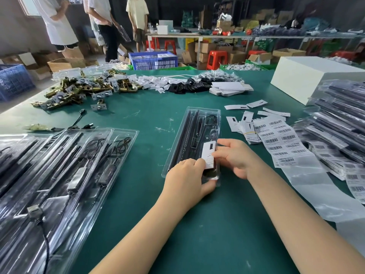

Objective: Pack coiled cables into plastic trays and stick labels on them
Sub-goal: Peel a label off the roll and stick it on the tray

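A clear plastic tray [194, 135] lies lengthwise in the middle of the green table [138, 119], with black bars and a coiled cable inside. A white label [209, 153] lies on its near end. My left hand [187, 178] grips the tray's near end, thumb under the edge and fingertips at the label's lower corner. My right hand [235, 157] pinches the label's right edge between thumb and forefinger against the tray.
Filled trays with cables [59, 175] lie stacked at the left. Barcode sticker sheets [280, 143] and loose white labels [245, 123] lie to the right, beside a pile of packed trays [339, 119]. Brass hardware [79, 89] and a white box [308, 78] sit farther back. People stand beyond the table.
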The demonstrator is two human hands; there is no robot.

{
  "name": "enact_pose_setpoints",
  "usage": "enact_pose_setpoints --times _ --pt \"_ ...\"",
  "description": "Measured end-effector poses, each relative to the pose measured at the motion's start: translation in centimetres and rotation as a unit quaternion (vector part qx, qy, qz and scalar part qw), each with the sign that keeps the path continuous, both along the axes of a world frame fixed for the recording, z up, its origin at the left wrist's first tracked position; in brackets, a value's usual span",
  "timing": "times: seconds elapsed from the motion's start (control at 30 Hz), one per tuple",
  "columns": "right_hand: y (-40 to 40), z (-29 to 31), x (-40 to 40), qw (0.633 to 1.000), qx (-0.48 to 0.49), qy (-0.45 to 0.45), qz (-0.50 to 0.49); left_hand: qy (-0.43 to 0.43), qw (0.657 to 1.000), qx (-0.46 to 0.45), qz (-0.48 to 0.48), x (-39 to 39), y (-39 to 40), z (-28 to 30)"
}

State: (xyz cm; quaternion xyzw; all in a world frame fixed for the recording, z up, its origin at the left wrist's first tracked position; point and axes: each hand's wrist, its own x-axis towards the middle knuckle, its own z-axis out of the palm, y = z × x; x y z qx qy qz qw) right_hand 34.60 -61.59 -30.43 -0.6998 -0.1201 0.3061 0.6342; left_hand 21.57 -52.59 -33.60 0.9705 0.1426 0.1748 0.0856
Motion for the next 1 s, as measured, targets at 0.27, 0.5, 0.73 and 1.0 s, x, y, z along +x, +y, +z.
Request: enact_pose_setpoints --times 0.27,0.5,0.73,1.0 --pt "-1.1 -0.3 -0.2 0.945 -0.190 -0.264 -0.035 0.012 1.000 -0.001 -0.021 -0.2 0.5 -0.2" --pt "-1.0 -1.5 -1.1 0.939 -0.143 -0.292 -0.110 0.027 0.999 -0.006 -0.025 -0.3 0.7 0.1" --pt "-2.4 -2.7 -0.7 0.978 -0.126 -0.151 -0.062 0.038 0.999 0.005 -0.017 0.0 0.6 -0.4" --pt "-2.4 -2.2 -0.4 0.994 -0.098 -0.056 -0.009 0.036 0.998 0.030 -0.032 0.0 0.7 -0.2"
